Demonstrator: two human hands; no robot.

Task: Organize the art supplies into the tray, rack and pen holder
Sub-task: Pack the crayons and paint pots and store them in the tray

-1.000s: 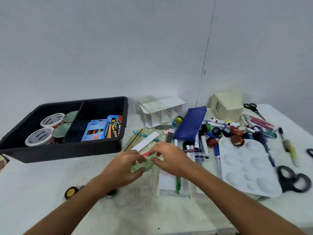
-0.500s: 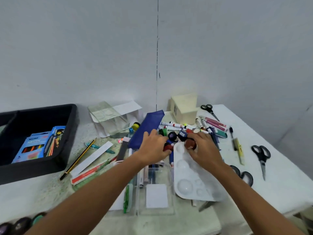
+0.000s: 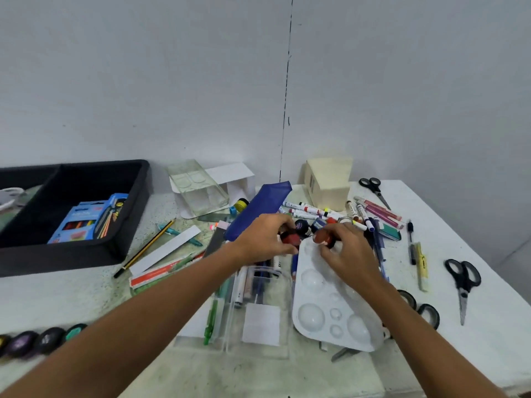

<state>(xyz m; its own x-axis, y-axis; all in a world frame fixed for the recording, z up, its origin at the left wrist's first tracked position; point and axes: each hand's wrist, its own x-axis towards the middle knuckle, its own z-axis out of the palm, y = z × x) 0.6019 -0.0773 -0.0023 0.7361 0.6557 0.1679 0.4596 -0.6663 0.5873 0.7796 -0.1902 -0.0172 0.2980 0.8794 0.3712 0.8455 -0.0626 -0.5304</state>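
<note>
Glossy white plastic palette, matt black plastic tray, clear plastic box, speckled rough tabletop.

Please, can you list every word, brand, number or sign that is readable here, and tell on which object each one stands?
None can be read for certain.
Blue crayon boxes in the black tray: printing, too blurred.
White markers: print too small.
Dark paint pot lid beside the left hand: round label, unreadable.
Yellow pen: dark marks, too small.
Red and white strip: no letters visible.
</note>
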